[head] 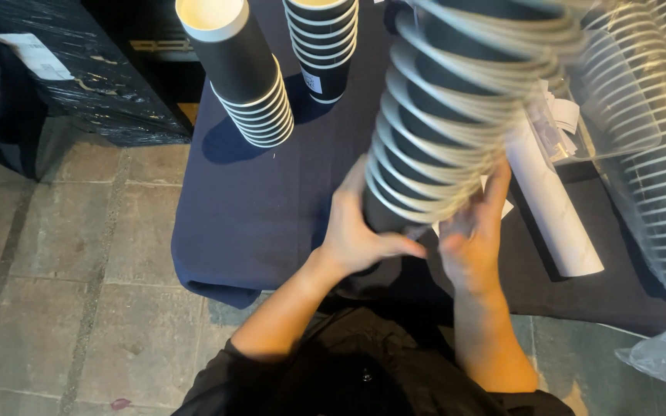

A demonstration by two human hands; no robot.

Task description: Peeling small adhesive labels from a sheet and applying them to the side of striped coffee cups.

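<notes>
A person's left hand (356,231) and right hand (472,235) clasp the bottom of a tall stack of dark paper cups (445,115) with pale rims, held upright above a bench (271,208) draped in navy cloth. Motion blur hides the fingertips, though both hands appear closed around the lowest cup. Two shorter cup stacks (244,69) stand at the bench's far edge. A white paper roll (553,204) lies just right.

A desk (256,216) draped in dark blue cloth stands on a stone-tiled floor (63,270) and carries two short stacks of black paper cups (244,73) (324,46), a white paper roll (553,204) and a clear plastic sleeve of cups (657,154).
</notes>
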